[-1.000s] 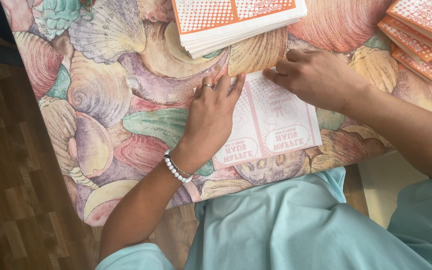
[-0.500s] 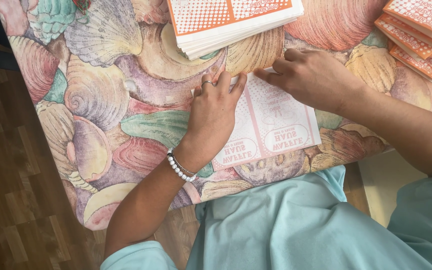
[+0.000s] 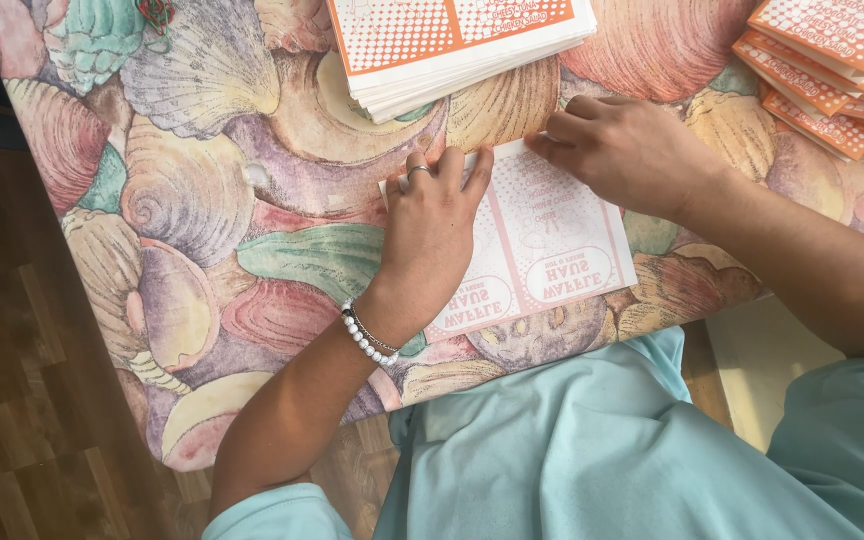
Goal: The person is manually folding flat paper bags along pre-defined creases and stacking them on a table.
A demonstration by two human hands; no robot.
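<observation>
— Surroundings?
— Shell-patterned tablecloth (image 3: 192, 200); stack of orange-and-white sheets (image 3: 452, 45) far of my hands; orange packets (image 3: 822, 70) far right.
— The item?
— White paper sheet (image 3: 552, 250) with pink print, near edge. My left hand (image 3: 432, 225) lies flat, fingers spread on it; my right hand (image 3: 622, 150) presses its far edge, fingers curled, gripping nothing.

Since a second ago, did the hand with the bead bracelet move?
No. The left hand stays flat on the white printed paper sheet, below the orange-and-white paper stack.

1 head camera looks steeply down, close over the table (image 3: 202, 200).
</observation>
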